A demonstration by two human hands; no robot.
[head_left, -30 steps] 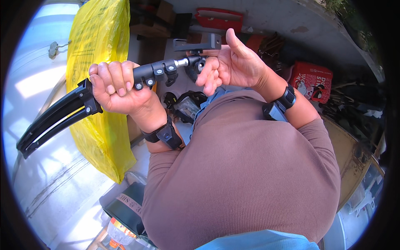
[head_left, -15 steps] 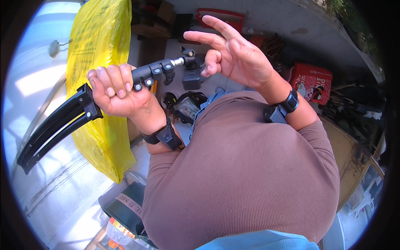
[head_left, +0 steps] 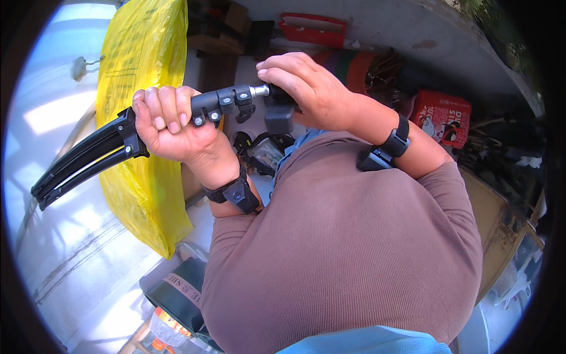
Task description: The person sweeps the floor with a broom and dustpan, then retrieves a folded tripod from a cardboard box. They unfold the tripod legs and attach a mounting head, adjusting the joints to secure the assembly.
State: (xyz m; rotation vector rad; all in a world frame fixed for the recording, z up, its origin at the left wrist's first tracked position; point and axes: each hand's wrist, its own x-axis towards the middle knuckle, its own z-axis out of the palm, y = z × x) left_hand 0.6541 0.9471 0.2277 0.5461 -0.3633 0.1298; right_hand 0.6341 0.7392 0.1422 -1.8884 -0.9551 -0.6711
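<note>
A black tripod (head_left: 82, 162) slants across the upper left, its legs to the left and a short silver neck (head_left: 259, 91) at the right end of its tube. My left hand (head_left: 171, 121) is wrapped round the middle of the tripod, palm side toward me. At the other end, my right hand (head_left: 315, 88) curls its fingers over the black tripod head (head_left: 279, 115), hiding most of it. The lower block of that head shows below the right fingers. A black strapped device (head_left: 239, 192) sits on my left wrist, and a similar one (head_left: 392, 147) on my right.
Behind my left hand hangs a large yellow plastic bag (head_left: 141, 194). A red bag (head_left: 312, 29) stands by the far wall, and a red printed package (head_left: 439, 118) lies to the right. At lower left are a dark green container (head_left: 183, 289) and a plastic bottle (head_left: 168, 327).
My right hand has gone from spread fingers beside the tripod head to curled over it. The tripod and my left hand have shifted slightly right, and the legs appear closer together.
</note>
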